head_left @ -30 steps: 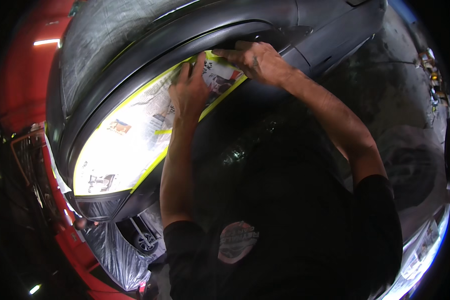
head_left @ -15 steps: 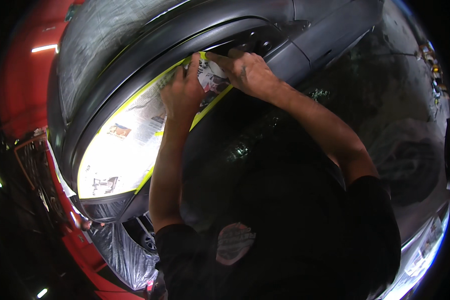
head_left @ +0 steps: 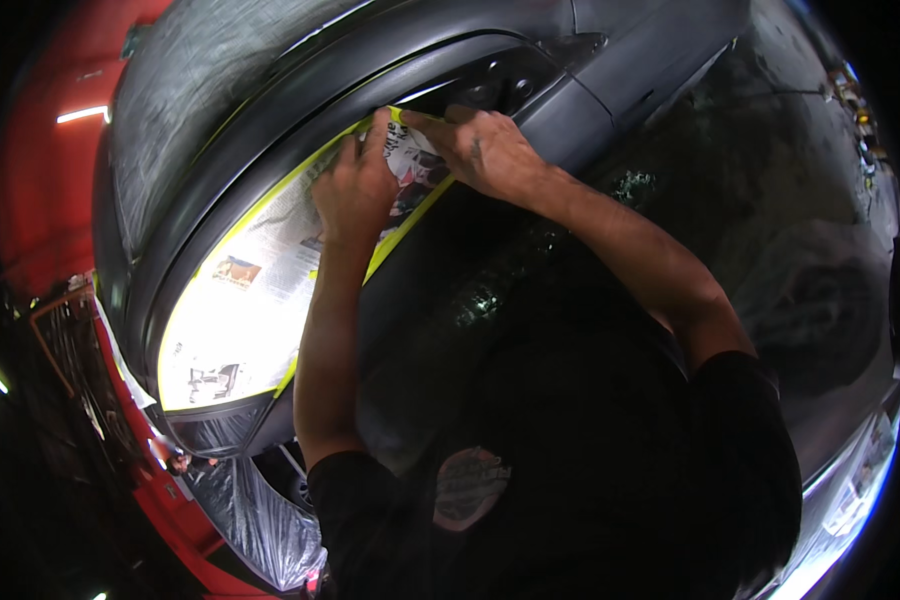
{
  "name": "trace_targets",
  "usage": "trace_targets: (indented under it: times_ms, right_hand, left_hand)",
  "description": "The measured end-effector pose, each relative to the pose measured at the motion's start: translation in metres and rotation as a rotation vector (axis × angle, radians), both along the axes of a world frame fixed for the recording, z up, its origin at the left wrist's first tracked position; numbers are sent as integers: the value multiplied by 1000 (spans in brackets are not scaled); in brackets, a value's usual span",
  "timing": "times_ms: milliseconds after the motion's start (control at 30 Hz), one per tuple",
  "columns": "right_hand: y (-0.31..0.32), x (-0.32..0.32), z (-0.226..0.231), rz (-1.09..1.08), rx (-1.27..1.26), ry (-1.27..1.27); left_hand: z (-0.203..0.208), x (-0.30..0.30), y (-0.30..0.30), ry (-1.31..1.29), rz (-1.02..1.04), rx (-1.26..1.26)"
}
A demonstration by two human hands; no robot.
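Sheets of newspaper [head_left: 270,265] cover a side window of a dark grey car, edged with bright yellow masking tape [head_left: 232,232]. At the window's upper corner my left hand [head_left: 356,190] lies on the paper, its fingers stretched up to the taped edge. My right hand [head_left: 488,150] meets it there from the right, index finger reaching to the tape and the other fingers curled. It seems to pinch the tape end, though the thumb is mostly hidden. Both fingertips almost touch at that corner.
The dark door panel [head_left: 420,270] lies below the window. Clear plastic sheeting [head_left: 255,520] hangs at the lower left, and more film [head_left: 200,90] covers the glass at the upper left. A red surface [head_left: 45,190] stands at the far left. Small items [head_left: 860,125] line the right edge.
The view has shifted slightly, so car and hands sit a little further left. Both hands stay at the same taped corner, with only slight finger movement.
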State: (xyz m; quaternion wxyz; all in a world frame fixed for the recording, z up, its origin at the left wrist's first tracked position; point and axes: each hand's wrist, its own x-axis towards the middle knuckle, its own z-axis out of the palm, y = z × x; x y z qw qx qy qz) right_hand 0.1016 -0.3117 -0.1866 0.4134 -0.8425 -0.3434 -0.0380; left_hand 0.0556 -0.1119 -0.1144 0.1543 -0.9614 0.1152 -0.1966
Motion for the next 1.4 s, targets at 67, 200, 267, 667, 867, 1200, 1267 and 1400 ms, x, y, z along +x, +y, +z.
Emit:
trace_targets:
  times_ms: [67, 200, 267, 667, 867, 1200, 1267, 1400]
  right_hand:
    - [-2, -1, 3, -9, 31, -11]
    - [-1, -2, 5, 14, 105, 56]
    - [3, -2, -3, -36, 127, -10]
    - [4, 0, -5, -65, 76, -143]
    - [9, 1, -10, -42, -13, -106]
    - [17, -5, -16, -145, 95, -171]
    - [14, -7, -7, -139, 94, -146]
    - [15, -11, -4, -148, 109, -110]
  left_hand:
    - [0, 0, 1, 0, -7, 3]
    - [1, 2, 3, -22, -52, -4]
    - [2, 3, 3, -34, -72, -4]
    - [10, 0, 4, 69, -73, 21]
    - [8, -3, 4, 108, -53, 85]
    - [12, 12, -15, -232, -126, -116]
    - [17, 21, -23, -264, -120, -87]
    - [11, 33, -22, -189, -79, -89]
